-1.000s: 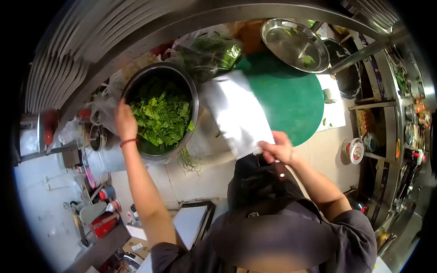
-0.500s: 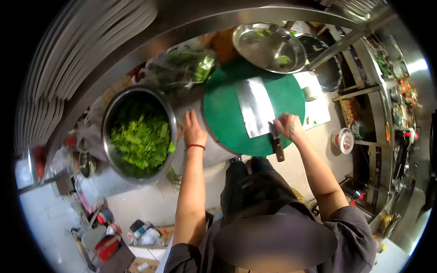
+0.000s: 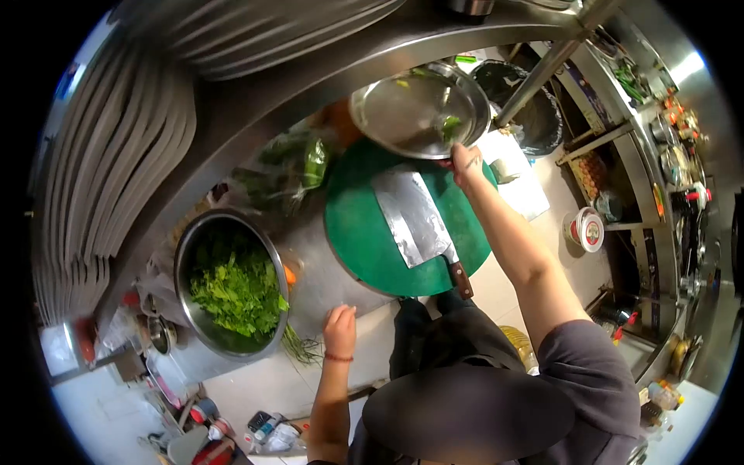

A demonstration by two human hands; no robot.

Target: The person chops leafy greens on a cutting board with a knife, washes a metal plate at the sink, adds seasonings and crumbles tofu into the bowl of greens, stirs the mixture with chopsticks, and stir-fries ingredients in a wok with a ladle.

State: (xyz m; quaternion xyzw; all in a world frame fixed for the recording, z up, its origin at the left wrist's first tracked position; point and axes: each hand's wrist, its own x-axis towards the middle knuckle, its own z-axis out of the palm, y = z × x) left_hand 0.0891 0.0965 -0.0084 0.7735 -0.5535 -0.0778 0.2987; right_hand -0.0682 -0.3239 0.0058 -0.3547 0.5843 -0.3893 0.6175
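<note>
My right hand (image 3: 467, 165) grips the near rim of a shallow steel bowl (image 3: 403, 116), its fingers partly hidden behind the rim. A few green leaf scraps lie in that bowl, which overlaps the far edge of the round green cutting board (image 3: 353, 236). On the board rests a cleaver (image 3: 411, 213), its wooden handle pointing toward me; neither hand touches it. My left hand (image 3: 339, 329), closed with curled fingers, is held near the counter's front edge. To its left stands a deep steel bowl (image 3: 180, 267) of chopped leafy greens (image 3: 240, 294).
A plastic bag of greens (image 3: 291, 170) lies behind the board. Stacked plates (image 3: 132, 163) fill the shelf at left, and a metal post (image 3: 542, 77) rises at right. Beyond the board are a lined bin (image 3: 535, 116) and a white tub (image 3: 587, 230).
My right hand has left the cleaver handle and taken hold of the shallow bowl's rim. My left hand has lifted off the counter, drawn back toward me and closed. The view has shifted.
</note>
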